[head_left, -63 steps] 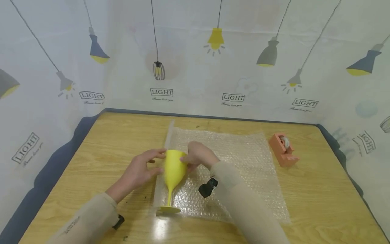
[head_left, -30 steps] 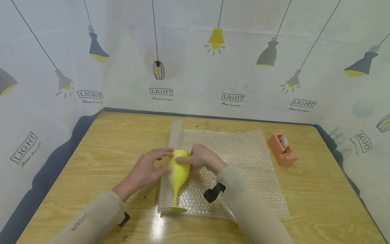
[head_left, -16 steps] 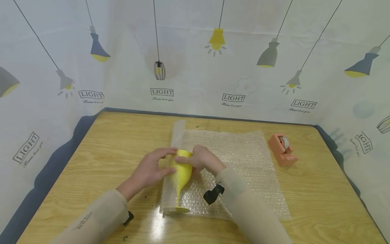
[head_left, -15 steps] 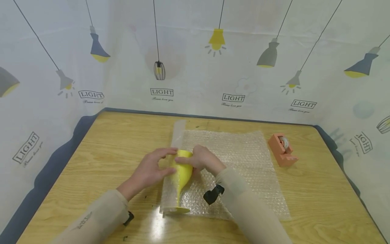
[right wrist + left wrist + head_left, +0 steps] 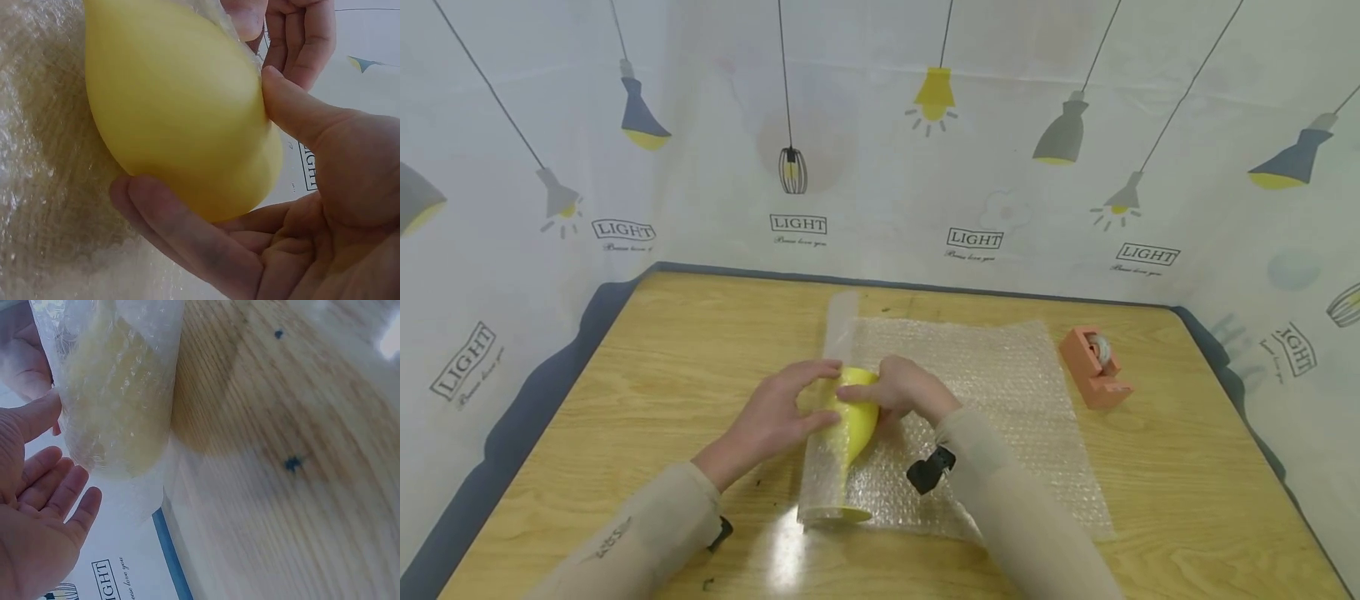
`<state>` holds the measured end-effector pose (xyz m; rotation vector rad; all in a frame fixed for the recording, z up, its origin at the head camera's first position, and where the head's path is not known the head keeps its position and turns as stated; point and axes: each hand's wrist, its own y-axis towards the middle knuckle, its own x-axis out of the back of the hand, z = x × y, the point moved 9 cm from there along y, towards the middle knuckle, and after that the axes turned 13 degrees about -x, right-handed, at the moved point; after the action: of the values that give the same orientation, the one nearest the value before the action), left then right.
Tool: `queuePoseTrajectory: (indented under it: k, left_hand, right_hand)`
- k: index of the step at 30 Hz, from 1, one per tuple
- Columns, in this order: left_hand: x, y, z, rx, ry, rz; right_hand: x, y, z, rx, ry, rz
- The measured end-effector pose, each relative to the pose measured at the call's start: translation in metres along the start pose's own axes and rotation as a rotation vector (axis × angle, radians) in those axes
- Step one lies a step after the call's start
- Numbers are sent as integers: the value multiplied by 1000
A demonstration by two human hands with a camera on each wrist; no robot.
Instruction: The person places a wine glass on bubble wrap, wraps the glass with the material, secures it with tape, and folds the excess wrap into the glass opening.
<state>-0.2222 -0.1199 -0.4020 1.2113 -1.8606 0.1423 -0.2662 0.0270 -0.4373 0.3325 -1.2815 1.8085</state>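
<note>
A yellow wine goblet (image 5: 863, 429) lies on a sheet of bubble wrap (image 5: 1000, 392), its bowl away from me and its round foot toward me. The sheet's left edge is folded up over the goblet's left side. My left hand (image 5: 767, 417) holds this flap against the bowl with thumb and fingers; in the left wrist view the bowl shows through the wrap (image 5: 119, 406). From the right, my right hand (image 5: 910, 390) grips the bowl, thumb on top and fingers curled beneath, plain in the right wrist view around the goblet (image 5: 181, 106).
An orange tape dispenser (image 5: 1093, 367) with a roll of tape stands to the right of the sheet. The wooden table (image 5: 662, 358) meets a lamp-patterned cloth (image 5: 880, 183) at its back and sides. A few small dark marks dot the tabletop.
The goblet and both hands have shifted a little to the right. The wrap's left edge has come up and over, and now covers the goblet's left side and part of its stem.
</note>
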Motion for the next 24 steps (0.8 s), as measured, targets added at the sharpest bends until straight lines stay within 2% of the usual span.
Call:
queuePoseTrajectory:
  k: [8, 18, 24]
  left_hand:
    - [-2, 5, -5, -21, 25, 16]
    - [2, 6, -1, 20, 17, 29]
    - [3, 7, -2, -3, 7, 39]
  right_hand:
    - [3, 1, -3, -16, -9, 8]
    - [10, -3, -6, -6, -28, 2]
    - [12, -5, -10, -3, -24, 6]
